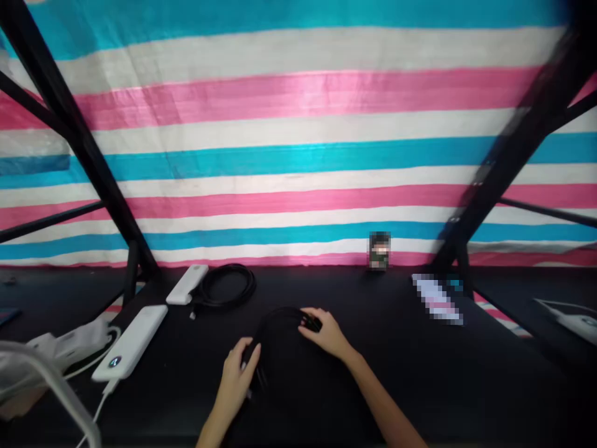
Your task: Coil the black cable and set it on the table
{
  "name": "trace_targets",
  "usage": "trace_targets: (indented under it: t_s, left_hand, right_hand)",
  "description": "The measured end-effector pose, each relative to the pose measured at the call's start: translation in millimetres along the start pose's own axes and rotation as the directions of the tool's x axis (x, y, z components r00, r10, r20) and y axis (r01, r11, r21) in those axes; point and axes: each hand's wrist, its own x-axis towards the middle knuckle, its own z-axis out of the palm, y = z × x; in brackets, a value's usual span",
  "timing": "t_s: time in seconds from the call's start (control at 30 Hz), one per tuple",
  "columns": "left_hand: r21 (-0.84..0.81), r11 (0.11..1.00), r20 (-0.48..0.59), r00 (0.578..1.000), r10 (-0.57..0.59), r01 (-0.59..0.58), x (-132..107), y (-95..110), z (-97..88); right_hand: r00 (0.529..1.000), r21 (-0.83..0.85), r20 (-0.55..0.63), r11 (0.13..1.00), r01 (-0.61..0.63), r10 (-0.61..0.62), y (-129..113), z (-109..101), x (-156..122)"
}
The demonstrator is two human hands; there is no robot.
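From the head camera, both hands work on a black cable bundle (280, 330) lying on the black tabletop (420, 373), near and just left of centre. The left hand (237, 373) closes its fingers around the bundle's near-left side, thumb pressed against the strands. The right hand (326, 333) rests on the far-right side, fingers curled over and pinching what looks like a dark plug or tie; exactly what it grips is hard to tell, black on black.

The cable looks light, limp and springy: loops would likely sag or spring apart if held at one point, so a grip across several strands at opposite sides, as now, seems the surest hold.

To the far left lies a second coiled black cable (228, 285), touching a white power bank (187, 284). Nearer left sits a larger white power bank (133, 342) with a white lead, beside a white power strip (69, 341). Black frame struts (69, 137) cross a pink, blue and white striped tarpaulin (298, 124) behind.
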Motion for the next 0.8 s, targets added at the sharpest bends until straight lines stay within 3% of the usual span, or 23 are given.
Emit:
trace_targets:
  t_s: [0.07, 0.13, 0.27, 0.37, 0.53, 0.6, 0.67, 0.73, 0.8]
  left_hand:
    - [-0.123, 0.992, 0.029, 0.999, -0.028, 0.031, -1.1, -0.6, 1.4]
    - [-0.193, 0.981, 0.064, 0.998, -0.022, 0.034, -2.0, -1.5, 2.9]
    - [-0.319, 0.946, 0.048, 0.998, -0.033, 0.047, -2.8, 1.1, 5.9]
    - [-0.405, 0.910, 0.071, 0.995, -0.066, 0.089, -6.4, 14.3, 6.7]
    - [-0.521, 0.852, 0.172, 0.984, 0.054, 0.045, -24.2, 35.3, 1.2]
    - [-0.494, 0.869, 0.123, 0.992, 0.037, 0.029, -35.4, 31.0, -2.8]
    - [-0.429, 0.903, -0.030, 0.998, -0.051, 0.033, -49.8, 20.2, -8.0]
    - [-0.374, 0.926, -0.211, 0.968, -0.136, 0.048, -67.3, 8.8, -15.2]
    - [-0.361, 0.930, -0.269, 0.948, -0.167, 0.062, -86.3, 3.3, -24.0]
  right_hand:
    - [0.999, 0.103, 0.010, 0.994, -0.047, 0.046, 0.6, 2.2, 0.5]
    - [0.996, 0.180, -0.051, 0.982, -0.064, 0.074, 0.4, 4.2, 1.7]
    - [0.994, 0.310, -0.100, 0.951, -0.007, 0.040, -8.0, 5.0, 5.7]
    - [0.995, 0.456, -0.087, 0.890, -0.005, 0.050, -19.2, 3.6, 6.6]
    - [0.986, 0.515, -0.086, 0.853, -0.081, 0.146, -26.8, 3.8, -13.4]
    - [0.975, 0.538, -0.114, 0.837, -0.101, 0.191, -29.5, 1.9, -30.5]
    - [0.951, 0.565, -0.191, 0.820, -0.095, 0.242, -36.5, -3.6, -48.0]
    - [0.908, 0.588, -0.304, 0.807, -0.060, 0.289, -48.9, -12.7, -61.5]
    - [0.874, 0.589, -0.387, 0.808, -0.010, 0.293, -65.3, -23.5, -69.5]
